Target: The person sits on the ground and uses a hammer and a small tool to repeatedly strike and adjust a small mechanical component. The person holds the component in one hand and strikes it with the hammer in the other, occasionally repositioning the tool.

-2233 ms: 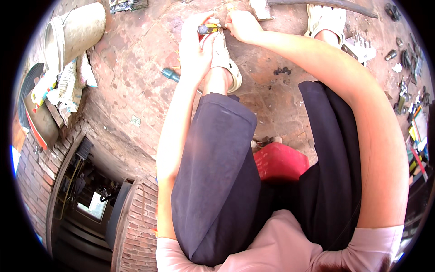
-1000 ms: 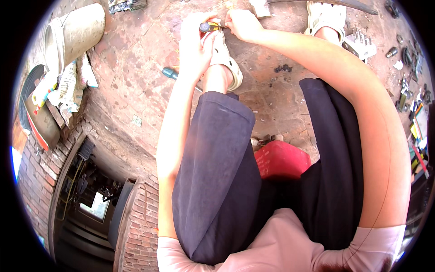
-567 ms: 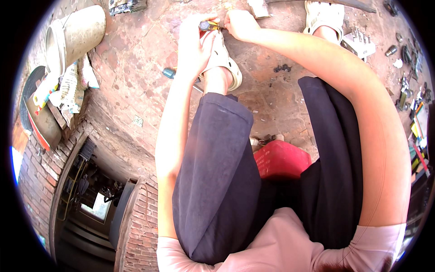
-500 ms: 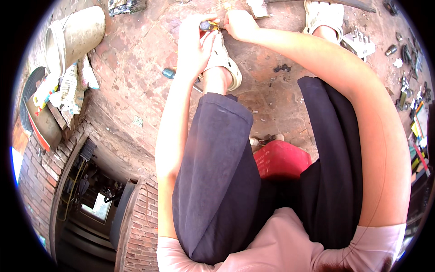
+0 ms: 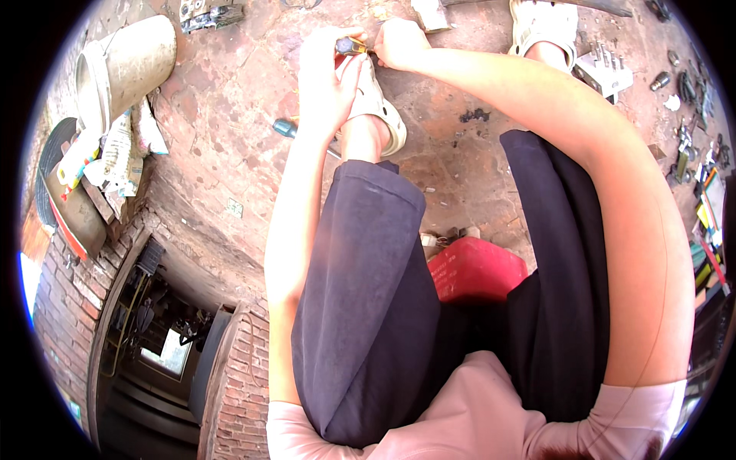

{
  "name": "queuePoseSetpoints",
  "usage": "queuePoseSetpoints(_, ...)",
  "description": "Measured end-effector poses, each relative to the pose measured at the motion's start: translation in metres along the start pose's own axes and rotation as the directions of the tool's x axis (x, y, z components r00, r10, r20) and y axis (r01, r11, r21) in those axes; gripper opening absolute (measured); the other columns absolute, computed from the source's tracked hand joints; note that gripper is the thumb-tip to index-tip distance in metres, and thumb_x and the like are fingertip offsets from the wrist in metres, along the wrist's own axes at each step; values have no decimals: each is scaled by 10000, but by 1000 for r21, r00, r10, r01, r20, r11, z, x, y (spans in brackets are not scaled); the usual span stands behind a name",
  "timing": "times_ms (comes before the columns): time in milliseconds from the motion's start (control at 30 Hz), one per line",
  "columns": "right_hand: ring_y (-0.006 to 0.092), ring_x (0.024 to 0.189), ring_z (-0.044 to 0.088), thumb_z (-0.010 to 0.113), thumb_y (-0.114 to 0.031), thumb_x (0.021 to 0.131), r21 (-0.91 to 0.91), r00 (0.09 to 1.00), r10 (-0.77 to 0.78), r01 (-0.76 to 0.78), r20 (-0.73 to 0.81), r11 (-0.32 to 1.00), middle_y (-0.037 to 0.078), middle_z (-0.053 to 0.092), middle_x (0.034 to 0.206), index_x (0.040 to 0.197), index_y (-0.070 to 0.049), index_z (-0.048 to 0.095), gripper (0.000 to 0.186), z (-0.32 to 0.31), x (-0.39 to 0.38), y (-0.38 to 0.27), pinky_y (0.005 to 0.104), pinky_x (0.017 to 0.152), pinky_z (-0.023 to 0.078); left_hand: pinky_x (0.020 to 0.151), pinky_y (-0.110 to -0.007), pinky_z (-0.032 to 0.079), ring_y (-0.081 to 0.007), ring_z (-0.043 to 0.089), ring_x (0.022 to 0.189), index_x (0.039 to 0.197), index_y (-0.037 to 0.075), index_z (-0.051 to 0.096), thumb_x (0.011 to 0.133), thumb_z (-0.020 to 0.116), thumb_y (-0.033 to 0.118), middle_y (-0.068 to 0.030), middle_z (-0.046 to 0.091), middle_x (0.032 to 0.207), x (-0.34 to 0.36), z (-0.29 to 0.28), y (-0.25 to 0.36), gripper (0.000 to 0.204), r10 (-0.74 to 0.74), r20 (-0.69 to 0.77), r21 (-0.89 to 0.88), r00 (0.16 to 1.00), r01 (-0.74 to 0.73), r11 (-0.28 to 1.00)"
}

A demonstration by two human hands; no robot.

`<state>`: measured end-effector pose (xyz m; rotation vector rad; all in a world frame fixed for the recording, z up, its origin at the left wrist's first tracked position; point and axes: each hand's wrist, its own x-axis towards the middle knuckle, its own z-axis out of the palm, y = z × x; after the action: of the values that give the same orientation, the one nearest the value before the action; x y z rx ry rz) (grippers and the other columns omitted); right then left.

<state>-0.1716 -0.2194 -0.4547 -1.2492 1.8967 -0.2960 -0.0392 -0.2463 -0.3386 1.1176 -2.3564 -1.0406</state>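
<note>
Just over the toe of the cream clog (image 5: 375, 100) on my left foot, my left hand (image 5: 330, 80) is closed around a yellow-and-black tool handle (image 5: 350, 46), apparently a screwdriver. My right hand (image 5: 399, 44) is pinched at the tool's right end, right beside the left; what its fingertips hold is too small to make out. A teal-handled tool (image 5: 284, 127) lies on the floor left of the clog, partly hidden behind my left forearm.
A red block (image 5: 477, 267) sits between my legs. A white bucket (image 5: 130, 57) lies on its side among sacks (image 5: 152, 129) at left, above a brick-edged opening (image 5: 161, 353). Metal parts (image 5: 686, 92) and a pale bracket (image 5: 606, 73) lie at right; a bar (image 5: 537, 6) lies at top.
Both hands keep their grip at the same spot over the clog, with only a slight shift of the right fingers. The view has drifted slightly.
</note>
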Motion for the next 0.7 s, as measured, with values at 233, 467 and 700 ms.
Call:
queuePoseSetpoints(233, 241, 872, 701, 627, -202, 837, 84, 998, 21, -26, 53, 996, 142, 714, 901, 918, -16, 731, 228, 5, 0, 7, 342, 812, 560, 922, -351, 478, -254, 593, 1054, 1141, 61, 614, 822, 675, -8, -108, 628, 1091, -1, 4, -5, 332, -24, -21, -37, 999, 23, 999)
queuePoseSetpoints(467, 125, 688, 718, 590, -134, 876, 37, 999, 14, -15, 43, 999, 64, 727, 713, 852, -49, 746, 180, 2, -1, 3, 286, 738, 571, 909, -366, 484, -292, 557, 1086, 1125, 85, 630, 803, 693, 14, -116, 595, 1093, -1, 3, -7, 336, -28, -3, -91, 1000, 27, 995)
queuePoseSetpoints(700, 131, 660, 714, 583, -134, 872, 8, 997, -20, 20, 69, 1000, 81, 725, 713, 830, -36, 725, 178, -1, 0, 6, 293, 717, 573, 836, -338, 533, -268, 661, 1001, 1162, 144, 651, 832, 679, 36, -102, 676, 1072, -10, 6, -4, 349, -55, -37, -115, 998, 50, 992)
